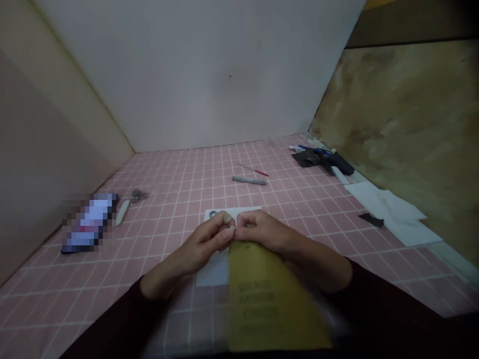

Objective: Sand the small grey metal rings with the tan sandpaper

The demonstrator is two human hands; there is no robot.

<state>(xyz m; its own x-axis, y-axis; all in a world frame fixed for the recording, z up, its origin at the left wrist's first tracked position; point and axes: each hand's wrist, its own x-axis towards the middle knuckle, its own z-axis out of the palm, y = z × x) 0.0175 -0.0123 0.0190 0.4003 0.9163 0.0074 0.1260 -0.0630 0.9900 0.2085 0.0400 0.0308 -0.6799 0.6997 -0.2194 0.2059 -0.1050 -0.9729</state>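
Observation:
A yellow sheet (pixel 271 299) with dark printed lines, much like the back of sandpaper, hangs down toward me at the centre. My right hand (pixel 262 230) is closed on its top edge, thumb and fingers pinched together. At the sheet's upper left corner, my left hand (pixel 211 237) pinches with thumb and index finger; the exact contact is partly hidden by the fingers. Both hands' fingertips nearly meet. Beneath them lies a white paper (pixel 211 274), mostly covered by the hands and sheet. A small dark ring (pixel 213 213) sits near its top left.
Beyond the hands lie a grey marker (pixel 249 180) and a thin red-handled tool (pixel 260 172). To the left are a phone (pixel 90 222), a white strip (pixel 122 213) and scissors (pixel 138 195). Dark scraps (pixel 307 158) and white papers (pixel 392 212) line the right wall.

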